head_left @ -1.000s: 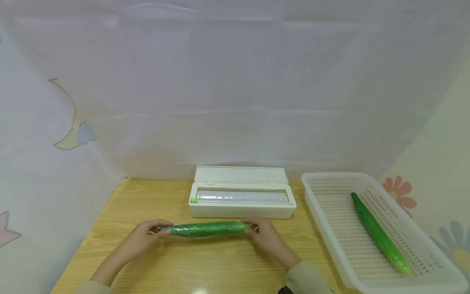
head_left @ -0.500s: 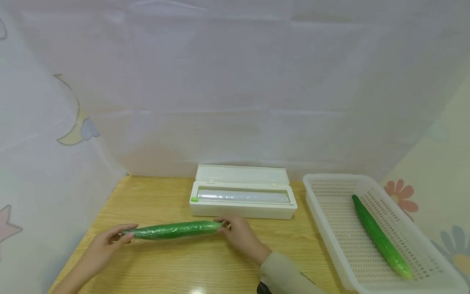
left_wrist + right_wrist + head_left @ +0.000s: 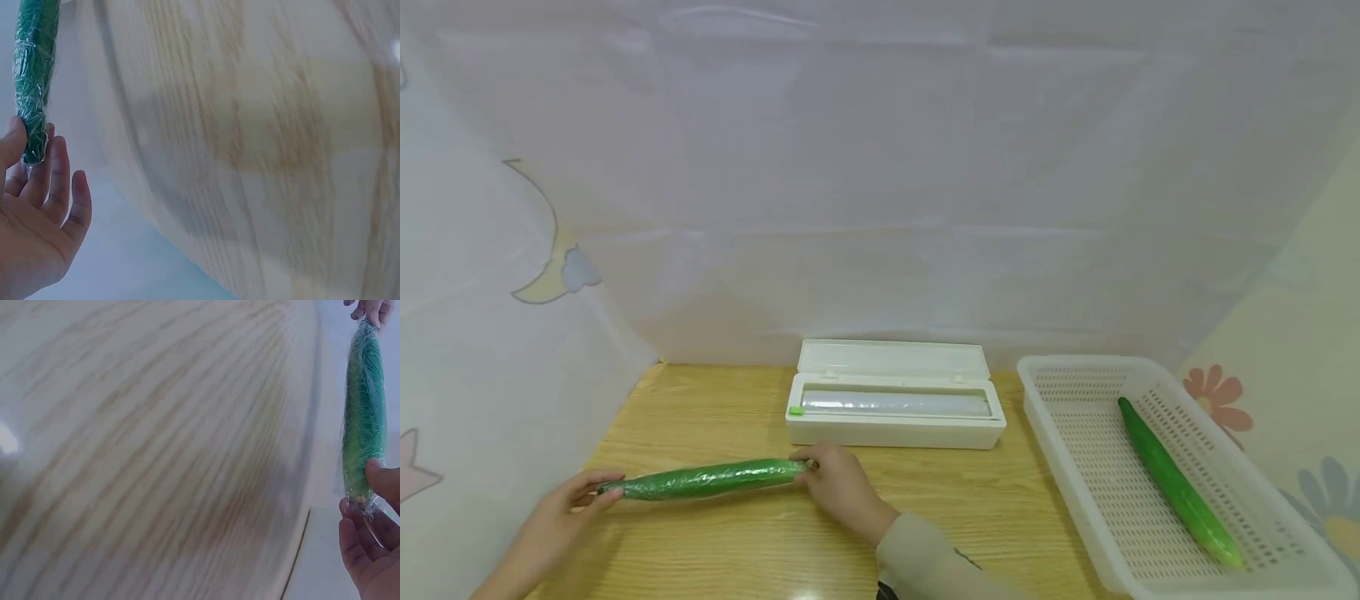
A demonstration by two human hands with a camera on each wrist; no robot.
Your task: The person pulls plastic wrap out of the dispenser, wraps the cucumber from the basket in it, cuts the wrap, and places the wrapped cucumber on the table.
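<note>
- So, the left hand [image 3: 560,514] pinches one end of the wrapped cucumber [image 3: 707,481].
- Between both grips, it shows glossy green under crinkled clear film [image 3: 31,72], paler rightward; its long axis runs crosswise, right end slightly higher in the head view.
- The right hand [image 3: 844,489] pinches that paler end.
- Beyond the right grip: a white box [image 3: 895,432]; farther right, a basket [image 3: 1078,492].

The left wrist view's top edge crops the wrapped cucumber [image 3: 35,75].
</note>
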